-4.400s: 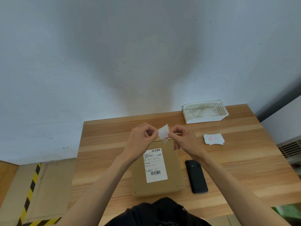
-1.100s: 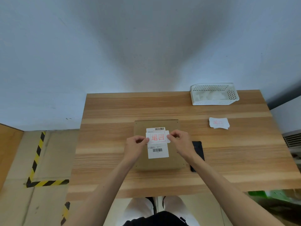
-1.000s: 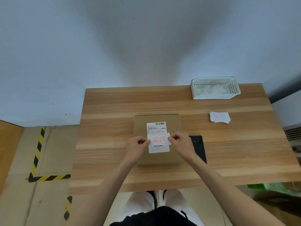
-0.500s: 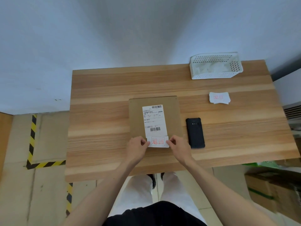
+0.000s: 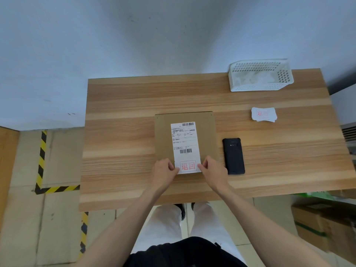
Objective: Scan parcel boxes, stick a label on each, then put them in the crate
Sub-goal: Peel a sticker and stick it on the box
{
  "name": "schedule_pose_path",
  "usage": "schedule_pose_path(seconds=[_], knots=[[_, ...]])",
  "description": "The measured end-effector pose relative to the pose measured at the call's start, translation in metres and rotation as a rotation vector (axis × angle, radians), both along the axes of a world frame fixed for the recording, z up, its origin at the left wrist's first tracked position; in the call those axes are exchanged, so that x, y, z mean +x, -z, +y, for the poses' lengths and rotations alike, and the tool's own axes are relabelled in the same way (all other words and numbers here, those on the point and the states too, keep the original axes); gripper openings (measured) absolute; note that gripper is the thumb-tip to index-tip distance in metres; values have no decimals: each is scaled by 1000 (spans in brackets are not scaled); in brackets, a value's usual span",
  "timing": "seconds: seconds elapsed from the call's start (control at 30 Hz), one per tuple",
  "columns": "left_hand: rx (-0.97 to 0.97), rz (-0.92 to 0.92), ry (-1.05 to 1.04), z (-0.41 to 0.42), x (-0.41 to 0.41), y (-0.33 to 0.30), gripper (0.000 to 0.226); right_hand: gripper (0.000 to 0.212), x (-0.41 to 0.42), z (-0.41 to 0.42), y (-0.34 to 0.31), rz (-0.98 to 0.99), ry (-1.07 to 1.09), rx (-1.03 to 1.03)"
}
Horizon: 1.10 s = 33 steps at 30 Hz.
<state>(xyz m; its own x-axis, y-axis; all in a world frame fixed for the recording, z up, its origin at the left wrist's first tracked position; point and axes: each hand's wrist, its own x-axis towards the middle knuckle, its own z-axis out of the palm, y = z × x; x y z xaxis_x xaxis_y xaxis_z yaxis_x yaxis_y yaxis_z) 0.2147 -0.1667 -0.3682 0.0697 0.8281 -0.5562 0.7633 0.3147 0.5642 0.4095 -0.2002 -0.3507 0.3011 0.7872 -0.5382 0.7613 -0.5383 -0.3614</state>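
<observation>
Light wooden plank bench [image 5: 119, 132], largest item, carries all that follows. Flat brown cardboard parcel box [image 5: 163, 135], lying flat and running from under the grip away toward the wall; a white printed shipping sheet with barcodes [image 5: 185, 139] covers its middle, directly beyond the grip. White perforated plastic basket [image 5: 260, 87], far right of the grip at the bench's back edge, well apart, with pale scraps inside. Black rectangular handheld scanner [image 5: 233, 156], face down just right of the right hand [image 5: 213, 171]. Small white label with red characters [image 5: 187, 166], held by both ends: left hand [image 5: 163, 171] and right hand each pinch one end between thumb and fingertip, the label low over the shipping sheet's near edge; whether it is stuck down cannot be told. Loose pile of matching white labels [image 5: 264, 114], right of and beyond the grip. Progress: labelling appears under way; pressing flat and crating remain. No crate is identifiable.
</observation>
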Motion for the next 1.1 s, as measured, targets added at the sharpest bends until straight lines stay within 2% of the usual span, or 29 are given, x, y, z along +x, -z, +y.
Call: schedule_pose_path(seconds=[0.07,0.23,0.33,0.43,0.53,0.63,0.7,0.83,0.9,1.03,1.1], knots=[[-27,3,-20,5,0,-3,32,32,1,1,-1,-5,37,-2],[-53,154,58,20,10,-10,60,48,-4,8,-2,-62,17,-24],[-45,258,91,25,16,-13,65,60,-15,15,-1,-118,24,-47],[-48,277,102,27,18,-12,63,65,-21,19,0,-170,29,-71],[-67,228,73,30,13,-16,58,61,-17,21,4,-130,42,-85],[-89,116,17,31,1,-15,60,50,-5,20,4,-80,105,-78],[-87,51,-10,33,-8,-10,53,42,2,16,5,-54,147,-59],[-30,42,19,23,-8,-7,50,40,6,7,1,-22,150,-8],[3,111,86,14,-2,-9,54,47,1,3,-3,-44,78,-15],[84,309,266,2,5,-8,78,67,-11,-5,1,-110,-76,-32],[91,320,285,2,6,-8,76,68,-11,-8,5,-116,-96,-40]])
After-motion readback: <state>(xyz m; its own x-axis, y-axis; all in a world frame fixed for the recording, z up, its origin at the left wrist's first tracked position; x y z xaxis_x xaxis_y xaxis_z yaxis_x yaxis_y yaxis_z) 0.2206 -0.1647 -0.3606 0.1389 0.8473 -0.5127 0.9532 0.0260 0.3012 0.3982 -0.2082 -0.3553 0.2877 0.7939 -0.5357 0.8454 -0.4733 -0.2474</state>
